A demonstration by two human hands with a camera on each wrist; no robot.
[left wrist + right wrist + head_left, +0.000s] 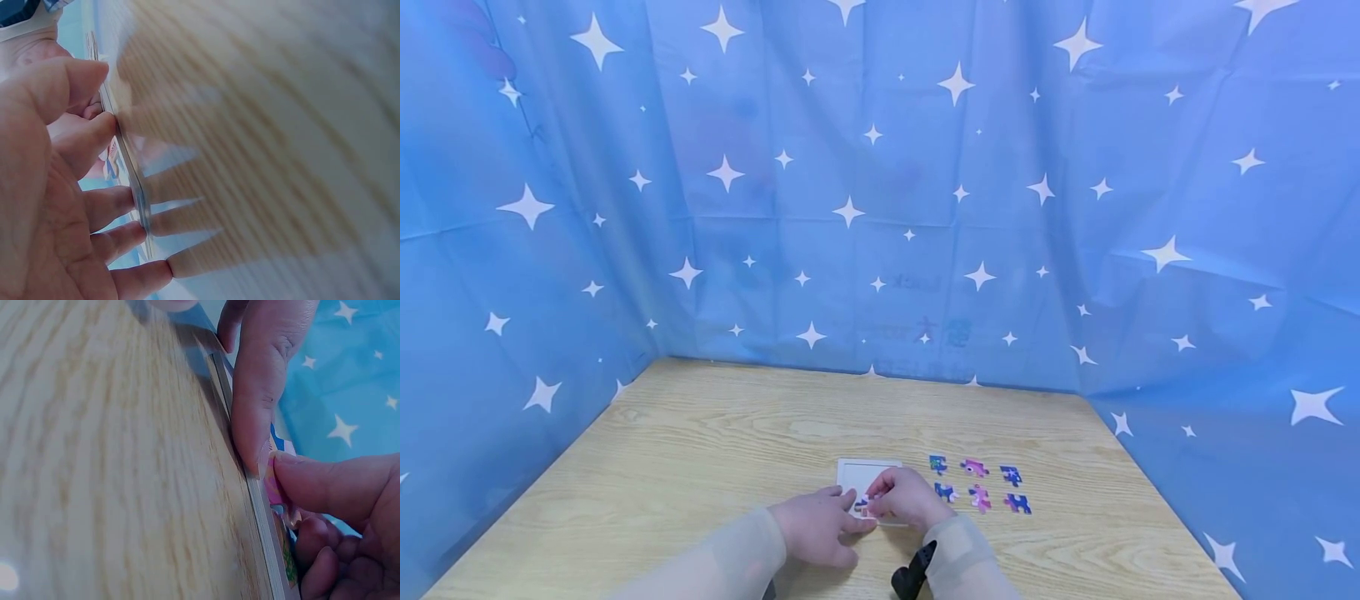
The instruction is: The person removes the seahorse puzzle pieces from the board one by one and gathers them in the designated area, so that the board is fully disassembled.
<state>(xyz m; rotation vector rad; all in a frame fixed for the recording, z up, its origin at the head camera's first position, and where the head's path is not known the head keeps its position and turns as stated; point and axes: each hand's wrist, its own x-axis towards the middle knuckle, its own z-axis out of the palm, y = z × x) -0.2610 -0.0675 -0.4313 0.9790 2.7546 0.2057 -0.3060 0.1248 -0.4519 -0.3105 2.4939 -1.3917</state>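
A white puzzle tray (857, 472) lies flat on the table, and both hands are at its near part. My left hand (820, 529) rests along the tray's left and near edges. In the left wrist view its spread, nearly straight fingers (112, 209) touch the tray's rim. With thumb and fingers, my right hand (912, 498) pinches a pink jigsaw puzzle piece (272, 484) low over the near side of the tray. Beside it, a blue-and-white puzzle piece (860, 505) shows inside the tray, partly hidden by the fingers.
Several loose puzzle pieces lie in two rows right of the tray, among them a pink one (974, 467) and a dark blue one (1018, 503). A blue curtain with white stars (850, 292) hangs behind the wooden table (737, 442) and along its sides.
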